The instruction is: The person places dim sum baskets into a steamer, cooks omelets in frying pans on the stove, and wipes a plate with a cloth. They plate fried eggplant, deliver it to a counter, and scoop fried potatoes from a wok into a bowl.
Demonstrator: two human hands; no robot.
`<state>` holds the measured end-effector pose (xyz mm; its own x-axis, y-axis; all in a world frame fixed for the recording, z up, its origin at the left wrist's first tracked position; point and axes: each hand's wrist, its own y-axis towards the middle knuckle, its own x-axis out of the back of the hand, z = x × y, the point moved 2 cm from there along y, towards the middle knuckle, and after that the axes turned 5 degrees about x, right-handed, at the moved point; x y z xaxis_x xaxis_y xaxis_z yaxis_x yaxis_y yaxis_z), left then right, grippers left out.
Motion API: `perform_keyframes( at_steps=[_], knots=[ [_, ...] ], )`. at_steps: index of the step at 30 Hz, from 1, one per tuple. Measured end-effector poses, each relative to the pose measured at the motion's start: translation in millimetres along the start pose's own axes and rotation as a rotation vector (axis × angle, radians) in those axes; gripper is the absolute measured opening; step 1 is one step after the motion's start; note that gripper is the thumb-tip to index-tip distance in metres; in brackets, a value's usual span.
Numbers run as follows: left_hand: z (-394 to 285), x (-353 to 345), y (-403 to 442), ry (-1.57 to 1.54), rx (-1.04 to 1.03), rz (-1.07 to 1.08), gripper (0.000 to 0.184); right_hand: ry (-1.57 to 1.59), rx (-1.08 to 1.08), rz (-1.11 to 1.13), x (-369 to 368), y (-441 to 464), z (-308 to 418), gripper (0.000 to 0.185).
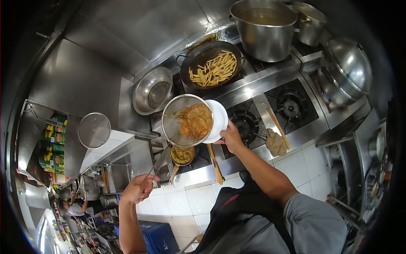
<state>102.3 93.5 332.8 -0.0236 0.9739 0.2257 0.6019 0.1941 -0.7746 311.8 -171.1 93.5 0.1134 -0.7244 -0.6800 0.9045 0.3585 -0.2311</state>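
Note:
My left hand [138,188] is closed round the handle of a round mesh strainer [171,128]. Browned fried food [196,122] lies in the strainer, toward its right side. My right hand [230,136] grips the lower right edge of a white plate [218,120], whose left part is hidden behind the strainer. Below the strainer, a small pan [182,155] with yellow food sits on the stove.
A wok [186,67] with fries stands at the back, beside a metal bowl [142,98]. Large pots [266,40] and a domed steamer [347,67] are at the right. A cloth [275,143] and wooden sticks lie by the burners. Another person [77,208] is far left.

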Motion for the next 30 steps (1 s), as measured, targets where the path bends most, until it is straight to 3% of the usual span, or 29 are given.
perform_keyframes(
  at_steps=[8,16,18,22,27,29,30],
  knots=[
    [29.5,-8.1,14.9,-0.05,0.059,0.11,0.03,0.068,-0.033,0.004,21.1,-16.7,0.4,0.071],
    [83.4,-103.9,74.8,-0.212,0.025,0.337,0.03,0.046,0.009,-0.239,148.5,-59.3,11.4,0.076],
    [93.4,-134.6,96.7,-0.263,0.05,0.427,0.03,-0.056,-0.026,-0.308,201.8,-66.6,10.1,0.085],
    [95.7,-190.2,123.4,-0.287,0.05,0.491,0.032,-0.146,-0.047,-0.468,275.3,-79.4,18.8,0.081],
    [86.9,-217.1,138.5,-0.167,0.042,0.499,0.031,-0.148,-0.132,-0.535,305.6,-75.3,10.6,0.068],
    [87.0,-219.9,141.7,-0.106,0.02,0.503,0.03,-0.496,-0.225,-0.638,308.6,-74.6,15.8,0.051],
    [87.8,-221.7,143.6,-0.106,0.019,0.505,0.03,-0.496,-0.223,-0.639,310.5,-76.2,20.0,0.051]
  ],
)
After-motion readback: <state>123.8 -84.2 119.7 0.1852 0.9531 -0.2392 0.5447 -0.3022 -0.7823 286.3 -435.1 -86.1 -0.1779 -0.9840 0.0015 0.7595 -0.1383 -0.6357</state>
